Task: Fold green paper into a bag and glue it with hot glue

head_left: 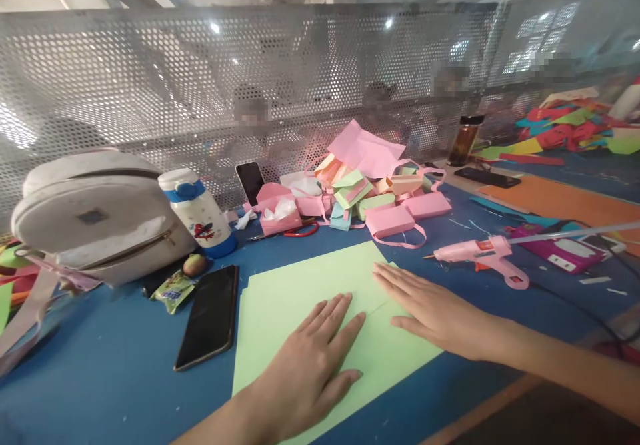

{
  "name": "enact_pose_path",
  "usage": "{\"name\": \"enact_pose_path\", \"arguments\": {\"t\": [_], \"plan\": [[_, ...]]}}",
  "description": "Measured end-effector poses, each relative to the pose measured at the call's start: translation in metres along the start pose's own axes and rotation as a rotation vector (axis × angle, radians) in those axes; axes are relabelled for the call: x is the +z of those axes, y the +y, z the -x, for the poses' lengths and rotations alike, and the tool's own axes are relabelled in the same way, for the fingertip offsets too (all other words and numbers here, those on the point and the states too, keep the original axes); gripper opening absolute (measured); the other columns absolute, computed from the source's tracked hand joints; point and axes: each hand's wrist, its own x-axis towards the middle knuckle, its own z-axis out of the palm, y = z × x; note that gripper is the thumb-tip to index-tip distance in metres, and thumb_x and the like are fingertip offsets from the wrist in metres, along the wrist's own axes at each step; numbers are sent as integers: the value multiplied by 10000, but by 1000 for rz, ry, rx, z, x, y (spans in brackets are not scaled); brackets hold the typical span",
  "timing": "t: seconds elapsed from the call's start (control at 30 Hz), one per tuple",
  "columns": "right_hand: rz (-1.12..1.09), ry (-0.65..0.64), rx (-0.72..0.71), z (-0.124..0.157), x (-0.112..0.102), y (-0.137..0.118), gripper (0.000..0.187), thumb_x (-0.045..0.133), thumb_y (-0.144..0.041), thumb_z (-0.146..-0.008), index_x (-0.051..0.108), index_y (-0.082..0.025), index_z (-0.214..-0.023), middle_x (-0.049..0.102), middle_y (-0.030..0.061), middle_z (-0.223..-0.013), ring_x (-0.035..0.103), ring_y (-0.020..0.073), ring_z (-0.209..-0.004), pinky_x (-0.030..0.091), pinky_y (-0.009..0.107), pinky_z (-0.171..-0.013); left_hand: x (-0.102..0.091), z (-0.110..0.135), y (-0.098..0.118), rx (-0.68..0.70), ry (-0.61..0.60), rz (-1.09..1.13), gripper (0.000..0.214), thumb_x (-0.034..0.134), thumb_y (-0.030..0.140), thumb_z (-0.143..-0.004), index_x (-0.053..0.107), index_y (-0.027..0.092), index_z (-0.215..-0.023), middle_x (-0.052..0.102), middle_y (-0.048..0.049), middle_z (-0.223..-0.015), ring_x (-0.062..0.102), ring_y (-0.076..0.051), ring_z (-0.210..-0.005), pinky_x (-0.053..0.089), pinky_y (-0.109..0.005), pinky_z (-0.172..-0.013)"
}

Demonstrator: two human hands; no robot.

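A large light-green paper sheet (300, 291) lies on the blue table (115, 378) in front of me. My left hand (310, 358) lies flat on the sheet's near part, fingers stretched out. My right hand (430, 308) rests flat on the sheet's right side, fingers pointing left across a fold line. Neither hand holds anything.
A black phone (209, 316) lies left of the sheet. A pink glue gun (483, 256) lies to the right. Behind are pink and green paper boxes (375, 198), a white bottle (197, 211), a white bag (95, 211) and a perforated metal screen (250, 85).
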Motion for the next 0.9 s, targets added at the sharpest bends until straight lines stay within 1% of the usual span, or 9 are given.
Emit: {"name": "enact_pose_path", "arguments": {"t": [0.07, 0.13, 0.23, 0.3, 0.37, 0.47, 0.6, 0.73, 0.9], "plan": [[16, 4, 24, 0, 1, 2, 740, 269, -614, -1000, 176, -162, -1579, 85, 93, -1636, 113, 283, -1504, 218, 490, -1216, 3, 10, -2, -11, 27, -40, 655, 356, 444, -1025, 77, 247, -1584, 62, -108, -1635, 128, -321, -1494, 276, -535, -1186], [23, 6, 26, 1, 2, 3, 745, 263, -624, -996, 180, -167, -1579, 86, 99, -1636, 106, 289, -1503, 227, 503, -1209, 8, 22, -4, -8, 88, -96, 677, 371, 435, -1018, 54, 243, -1585, 95, -108, -1631, 166, -328, -1486, 323, -525, -1165], [20, 35, -5, 1, 5, 6, 706, 284, -609, -1001, 207, -207, -1576, 100, 98, -1638, 124, 299, -1500, 242, 523, -1198, 18, 43, -8, 19, 191, -193, 705, 376, 461, -1003, 74, 207, -1587, 172, -129, -1614, 249, -351, -1462, 407, -504, -1113], [17, 72, -25, 2, 7, 9, 671, 302, -592, -1005, 227, -240, -1572, 105, 93, -1641, 130, 313, -1498, 251, 542, -1190, 21, 57, -7, -9, 227, -249, 723, 386, 493, -994, 88, 206, -1587, 226, -124, -1599, 311, -351, -1439, 444, -483, -1086], [19, 98, -31, 2, 10, 11, 658, 315, -582, -1005, 234, -254, -1570, 109, 92, -1643, 125, 326, -1497, 253, 557, -1185, 20, 70, -4, -69, 209, -295, 736, 423, 505, -983, 106, 224, -1586, 271, -107, -1585, 374, -340, -1413, 461, -454, -1077], [23, 101, -26, 3, 11, 12, 663, 312, -582, -1005, 227, -248, -1572, 106, 95, -1646, 117, 333, -1498, 247, 564, -1185, 14, 87, 3, -110, 191, -357, 755, 484, 467, -969, 119, 226, -1584, 336, -100, -1556, 452, -322, -1368, 503, -402, -1041], [33, 67, -16, 3, 9, 10, 685, 266, -594, -1009, 213, -214, -1576, 91, 116, -1645, 103, 327, -1500, 226, 555, -1193, 10, 105, 7, -120, 258, -427, 753, 471, 444, -967, 105, 219, -1585, 433, -88, -1503, 533, -282, -1308, 564, -333, -959], [40, 73, -18, 3, 10, 10, 697, 269, -610, -1002, 220, -215, -1574, 96, 115, -1646, 111, 330, -1498, 228, 550, -1194, 15, 122, 6, -142, 291, -469, 717, 433, 435, -974, 128, 212, -1584, 494, -69, -1462, 598, -246, -1244, 584, -293, -917], [36, 92, -34, 3, 11, 12, 715, 282, -631, -991, 233, -216, -1571, 116, 120, -1642, 131, 342, -1495, 246, 569, -1182, 27, 142, -1, -193, 308, -427, 655, 399, 370, -970, 170, 276, -1576, 521, -2, -1450, 590, -218, -1257, 547, -303, -994]]}}
